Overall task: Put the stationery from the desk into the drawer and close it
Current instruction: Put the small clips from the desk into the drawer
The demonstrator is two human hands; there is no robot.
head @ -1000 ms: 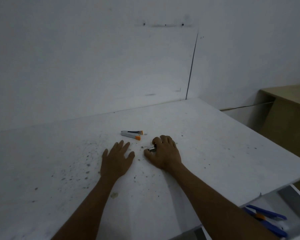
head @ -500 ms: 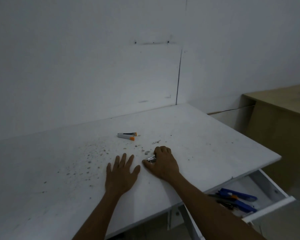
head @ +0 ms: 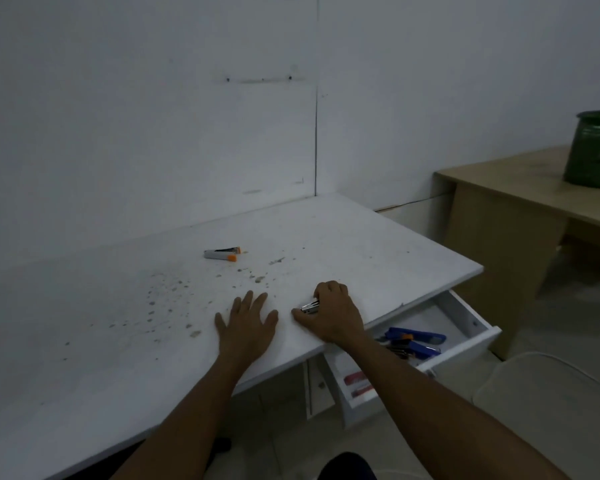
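Note:
My right hand [head: 333, 315] is closed around a small shiny metal stationery item [head: 309, 306] near the front edge of the white desk [head: 84, 323]. Only the item's silver end shows between thumb and fingers. My left hand [head: 246, 323] lies flat on the desk just left of it, fingers spread, holding nothing. A white and orange stapler-like item [head: 220, 254] lies further back on the desk. Under the desk's right front the white drawer [head: 465, 317] stands pulled out, with blue tools [head: 414, 341] and a red item [head: 357, 381] inside.
A tan wooden table [head: 520, 195] stands to the right with a green pot [head: 594, 150] on it. A pale chair seat [head: 541, 403] sits below the drawer. White walls close the desk at the back. Dark specks dot the desk top.
Both hands have slid back toward the desk's front edge, the right one dragging the metal item with it. The view has pulled back, showing more of the drawer.

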